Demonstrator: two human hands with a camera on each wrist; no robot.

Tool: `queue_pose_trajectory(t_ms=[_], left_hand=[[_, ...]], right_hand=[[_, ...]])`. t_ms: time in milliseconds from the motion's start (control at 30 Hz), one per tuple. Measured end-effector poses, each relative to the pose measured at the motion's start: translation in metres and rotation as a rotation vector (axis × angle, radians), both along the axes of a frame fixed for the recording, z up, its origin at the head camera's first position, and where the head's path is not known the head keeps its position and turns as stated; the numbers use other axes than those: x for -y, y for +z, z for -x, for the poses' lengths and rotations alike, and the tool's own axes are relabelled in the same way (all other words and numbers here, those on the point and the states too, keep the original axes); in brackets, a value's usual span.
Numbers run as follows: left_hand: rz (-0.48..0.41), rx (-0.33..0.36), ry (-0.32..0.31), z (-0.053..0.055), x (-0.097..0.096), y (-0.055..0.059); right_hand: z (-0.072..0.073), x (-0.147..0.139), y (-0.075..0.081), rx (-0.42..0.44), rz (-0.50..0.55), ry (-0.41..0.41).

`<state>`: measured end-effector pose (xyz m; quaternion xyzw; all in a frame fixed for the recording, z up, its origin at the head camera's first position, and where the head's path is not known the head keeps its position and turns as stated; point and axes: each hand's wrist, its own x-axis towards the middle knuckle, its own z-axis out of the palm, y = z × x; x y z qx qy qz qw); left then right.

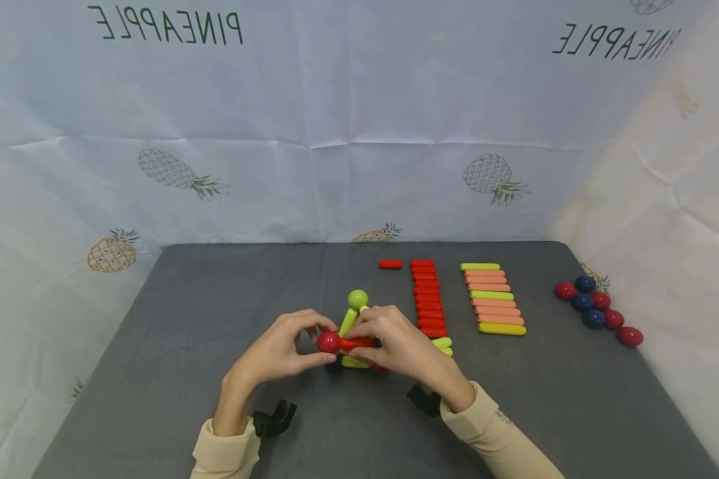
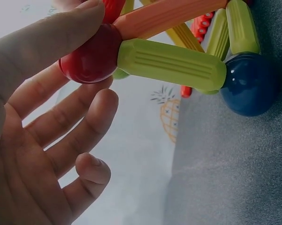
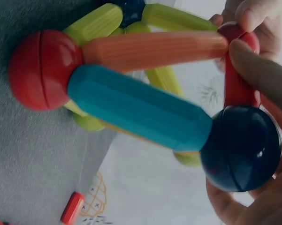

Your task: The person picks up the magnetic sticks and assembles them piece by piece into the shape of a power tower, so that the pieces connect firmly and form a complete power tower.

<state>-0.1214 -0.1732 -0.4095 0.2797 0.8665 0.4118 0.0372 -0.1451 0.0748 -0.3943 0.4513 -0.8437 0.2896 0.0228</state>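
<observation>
A frame of coloured rods and balls stands on the table under both hands. My left hand (image 1: 278, 344) pinches a red ball (image 2: 91, 54) at an upper corner between thumb and fingers. My right hand (image 1: 398, 342) grips the red rod (image 3: 238, 89) that meets this ball, with a dark blue ball (image 3: 241, 147) at the rod's other end, by the palm. From the blue ball a teal rod (image 3: 141, 108) slopes to a low red ball (image 3: 46, 70). An orange rod (image 3: 155, 49) and a lime rod (image 2: 171, 63) also meet the held ball. Behind rises a lime ball (image 1: 357, 299).
Right of the frame lies a column of red rods (image 1: 428, 299), with a single red rod (image 1: 390, 264) beside its far end. Further right are orange and yellow rods (image 1: 494, 303), then several red and blue balls (image 1: 601, 319) at the table's edge. A pineapple-print cloth (image 1: 335, 186) hangs behind.
</observation>
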Motion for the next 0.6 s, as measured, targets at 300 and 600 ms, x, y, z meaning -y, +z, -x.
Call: queue_pose_trajectory(t_ms=[300,600], left_hand=[[0.042,0.006,-0.047,-0.009,-0.012,0.008],[0.107,0.026,-0.181,-0.027,-0.041,0.022]], right_hand=[[0.004,-0.015,-0.008,-0.173,-0.028,-0.108],[0.028,-0.039,-0.009,-0.088,0.05,-0.155]])
